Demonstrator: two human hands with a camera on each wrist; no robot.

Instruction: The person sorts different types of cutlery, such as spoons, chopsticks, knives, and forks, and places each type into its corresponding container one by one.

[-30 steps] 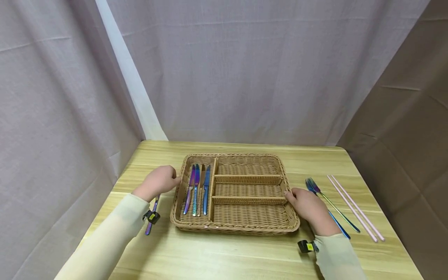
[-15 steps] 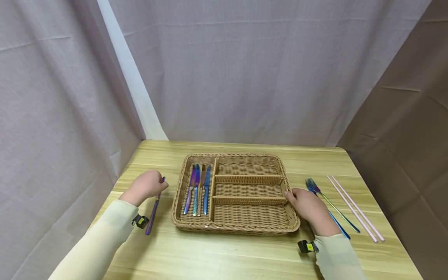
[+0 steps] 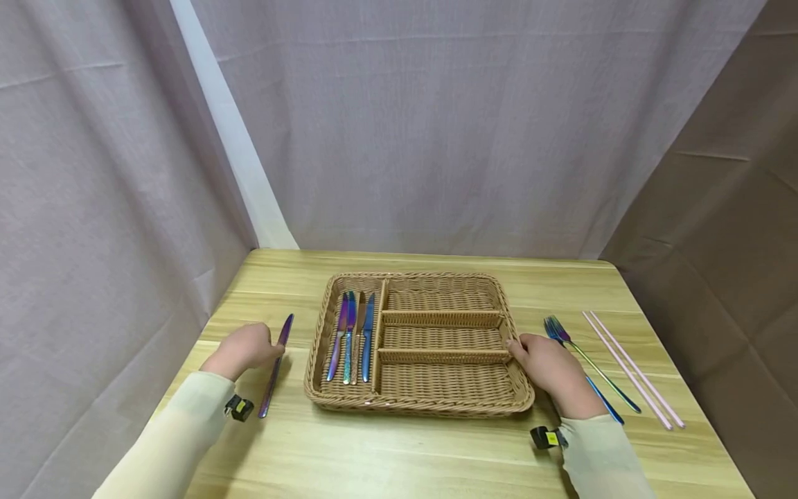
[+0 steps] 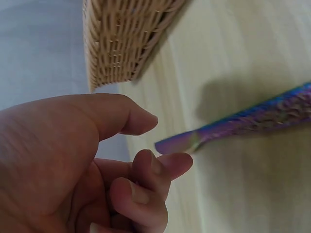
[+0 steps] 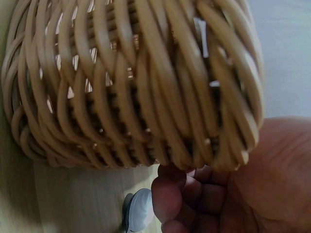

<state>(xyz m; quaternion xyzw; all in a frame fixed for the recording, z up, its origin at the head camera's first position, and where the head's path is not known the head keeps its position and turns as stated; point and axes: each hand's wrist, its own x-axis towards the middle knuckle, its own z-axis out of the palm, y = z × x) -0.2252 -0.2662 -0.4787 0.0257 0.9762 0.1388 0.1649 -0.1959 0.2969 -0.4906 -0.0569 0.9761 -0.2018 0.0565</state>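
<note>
One wooden table [image 3: 386,457]; grey curtains [image 3: 436,138]; left hand [image 3: 240,350] loosely parted; right hand [image 3: 548,364] gripping basket [image 3: 442,382]

Wicker tray [image 3: 430,405], four compartments — between the hands, its side rim gripped by the right hand [image 3: 548,364]. Four knives [image 3: 347,364], in the compartment nearest the left hand [image 3: 245,346]. Purple knife [image 3: 274,374] — on the desk [image 3: 399,457], beside the left hand, contact unclear. Two forks [image 3: 601,375], pink chopsticks [image 3: 638,369]: right of the right hand.
</note>
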